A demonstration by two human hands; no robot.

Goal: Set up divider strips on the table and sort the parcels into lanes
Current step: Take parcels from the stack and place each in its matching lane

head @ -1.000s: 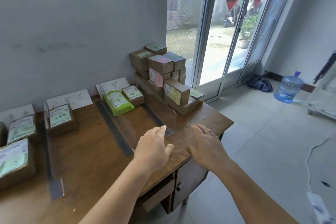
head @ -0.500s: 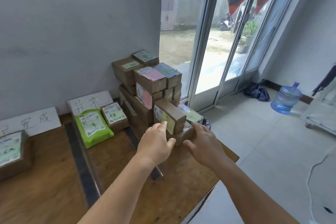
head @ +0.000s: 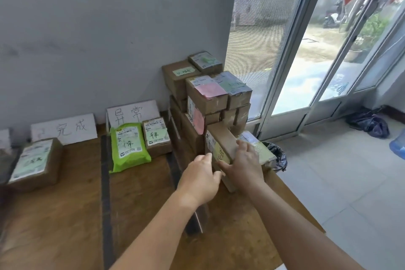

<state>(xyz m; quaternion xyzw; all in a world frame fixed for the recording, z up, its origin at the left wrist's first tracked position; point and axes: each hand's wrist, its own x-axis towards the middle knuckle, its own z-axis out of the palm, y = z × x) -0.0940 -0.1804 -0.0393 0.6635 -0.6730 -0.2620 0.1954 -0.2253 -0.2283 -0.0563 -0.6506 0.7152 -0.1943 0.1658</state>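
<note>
A brown cardboard parcel (head: 219, 140) with a yellow label sits at the near end of a stacked pile of parcels (head: 206, 94) on the right side of the wooden table (head: 54, 215). My right hand (head: 243, 164) grips it, fingers over its top and thumb on the labelled face. At its left lower corner my left hand (head: 200, 178) holds it with curled fingers. Dark divider strips (head: 105, 182) (head: 175, 169) run front to back across the table. Between them lie a green bag parcel (head: 128, 147) and a small box (head: 156, 136).
Handwritten paper signs (head: 133, 113) (head: 65, 129) lean on the grey wall behind the lanes. Another labelled box (head: 35, 162) lies in the left lane. A black-lined bin (head: 277, 155) stands beside the table's right edge. Glass doors (head: 306, 72) and tiled floor are to the right.
Both hands went forward from the table's near edge to the pile and took hold of the yellow-labelled parcel. The view moved closer to the pile.
</note>
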